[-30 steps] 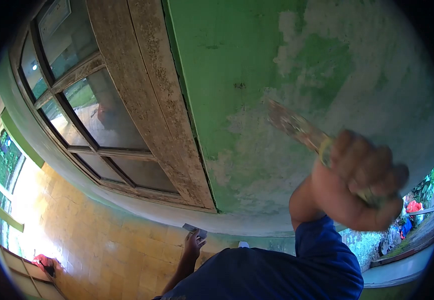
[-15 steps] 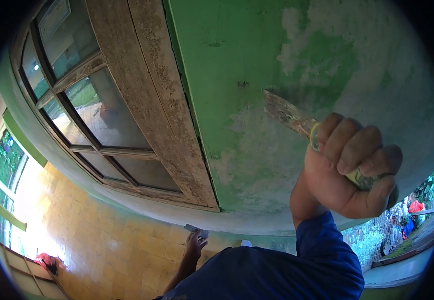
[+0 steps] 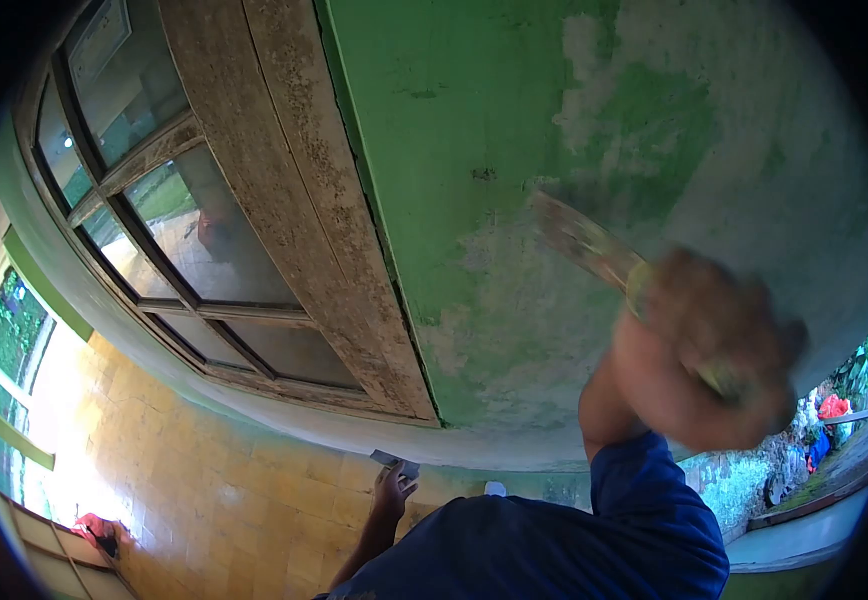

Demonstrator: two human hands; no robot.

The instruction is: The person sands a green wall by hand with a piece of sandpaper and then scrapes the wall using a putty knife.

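My right hand (image 3: 709,345), blurred by motion, is wrapped round the handle of a scraper (image 3: 586,242) with a worn, stained blade. The blade points up and left, its tip at the green wall (image 3: 454,110), where the paint is patchy with pale grey areas. Low in the view, my left hand (image 3: 392,490) holds a small grey flat object (image 3: 395,462) between its fingers, close to the foot of the wall.
A weathered wooden window frame (image 3: 284,170) with glass panes stands left of the green wall. Yellow tiles cover the floor (image 3: 224,470). A red item (image 3: 99,530) lies at the lower left. Plants and a red object (image 3: 834,407) show at the right.
My right hand and the scraper have shifted slightly down and to the right along the wall. My left hand has barely moved.
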